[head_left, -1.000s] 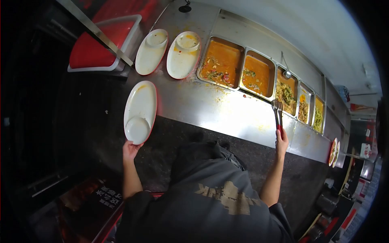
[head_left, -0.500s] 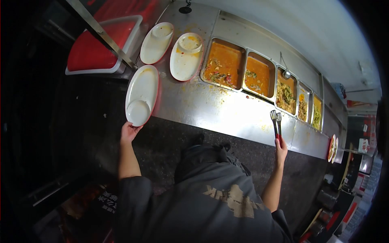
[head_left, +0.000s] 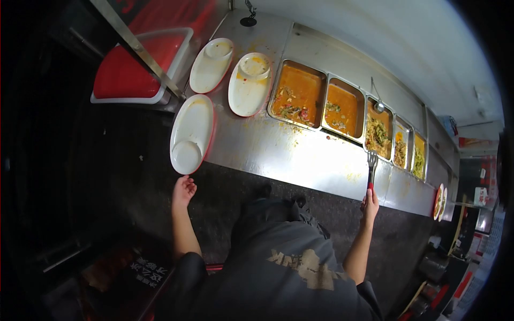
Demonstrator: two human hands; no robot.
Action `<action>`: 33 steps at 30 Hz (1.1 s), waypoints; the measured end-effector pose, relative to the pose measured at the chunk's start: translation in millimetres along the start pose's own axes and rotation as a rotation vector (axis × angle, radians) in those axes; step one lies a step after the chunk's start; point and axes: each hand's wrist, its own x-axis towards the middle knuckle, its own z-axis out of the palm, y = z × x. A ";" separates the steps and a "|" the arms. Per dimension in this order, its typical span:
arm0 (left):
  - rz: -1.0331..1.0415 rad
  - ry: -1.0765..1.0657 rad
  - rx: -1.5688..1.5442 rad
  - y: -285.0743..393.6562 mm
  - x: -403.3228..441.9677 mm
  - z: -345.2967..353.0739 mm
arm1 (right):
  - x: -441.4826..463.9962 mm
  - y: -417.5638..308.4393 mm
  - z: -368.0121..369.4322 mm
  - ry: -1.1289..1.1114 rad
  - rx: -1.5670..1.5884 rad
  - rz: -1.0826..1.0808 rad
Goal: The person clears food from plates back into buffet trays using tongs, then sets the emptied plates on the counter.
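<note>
My left hand [head_left: 184,191] is just below the near end of an oval white plate [head_left: 194,120] with a red outside and a round built-in cup. Its fingers are loosely curled and apart, holding nothing. Two similar plates, one stained plate [head_left: 248,92] and another plate [head_left: 211,69], lie farther back on the metal counter. My right hand [head_left: 369,205] is closed around the red-marked handle of black tongs [head_left: 371,167]. The tongs' slotted heads point away from me, near the front edge of the middle food pan [head_left: 378,131].
Several metal pans sit in the steel counter [head_left: 267,152]: a large orange soup pan [head_left: 296,96], a second soup pan [head_left: 341,109] and smaller ones rightward. A ladle [head_left: 378,106] rests by the middle pan. Filled plates [head_left: 440,202] stand at the far right. A red-lidded tub [head_left: 128,72] is at left.
My left hand has let go of the plate's near end and drawn slightly back. The tongs have turned, and their heads now appear close together. The view has shifted slightly.
</note>
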 end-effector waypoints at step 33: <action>-0.259 -0.720 -0.287 36.4 131.0 299.0 | 37.9 37.7 -98.5 0.261 -0.039 -0.040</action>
